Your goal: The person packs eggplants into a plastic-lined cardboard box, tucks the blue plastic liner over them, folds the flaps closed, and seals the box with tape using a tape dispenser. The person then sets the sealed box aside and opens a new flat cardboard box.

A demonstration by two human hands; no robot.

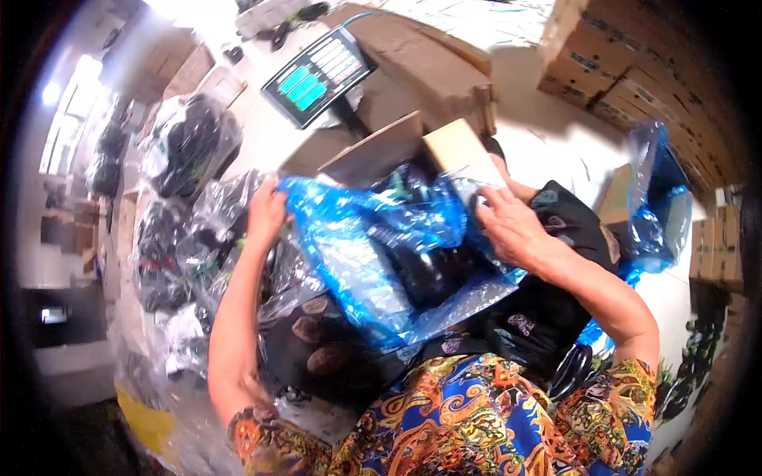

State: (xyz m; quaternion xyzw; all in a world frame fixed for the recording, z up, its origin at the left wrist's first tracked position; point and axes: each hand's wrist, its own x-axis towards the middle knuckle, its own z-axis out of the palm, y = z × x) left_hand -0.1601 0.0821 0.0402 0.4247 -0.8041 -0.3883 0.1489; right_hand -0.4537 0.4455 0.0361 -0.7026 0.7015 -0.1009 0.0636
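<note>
A blue plastic bag lies open across an open cardboard box in front of my body. Dark, shiny eggplants show inside it. My left hand pinches the bag's upper left edge, fingers closed. On the right side of the bag, my right hand has its fingers bent over the rim, touching a dark item that is partly hidden beneath them. Behind the box stands a scale display with green panels.
Clear plastic bags of dark produce are heaped at the left. Another blue bag stands at the right, near loose eggplants on the floor. Stacked cartons rise at the upper right.
</note>
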